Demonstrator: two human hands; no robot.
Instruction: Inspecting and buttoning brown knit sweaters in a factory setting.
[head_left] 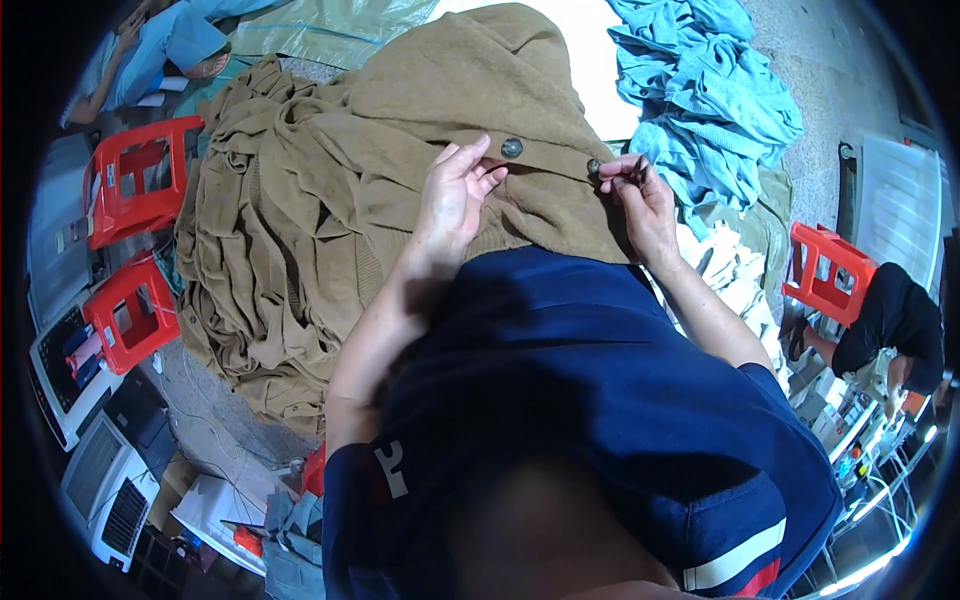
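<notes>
A brown knitted cardigan (470, 75) lies across my lap, its button edge running between my hands. One dark round button (511, 148) shows just right of my left hand (458, 195). That hand is palm up, thumb and fingers apart and loosely bent, with nothing visible in it; its fingertips are close to the knit. A second dark button (593, 168) sits at the fingertips of my right hand (645, 210). The right fingers are pinched together at the cardigan's edge. Something small and dark shows between them, too small to name.
More brown knitwear (265, 230) is heaped at the left. Blue garments (700, 90) and white ones (735, 270) lie at the right. Red stools (140, 185) stand left, another red stool (828, 270) right. One person (890, 325) is at far right, another (150, 50) at upper left.
</notes>
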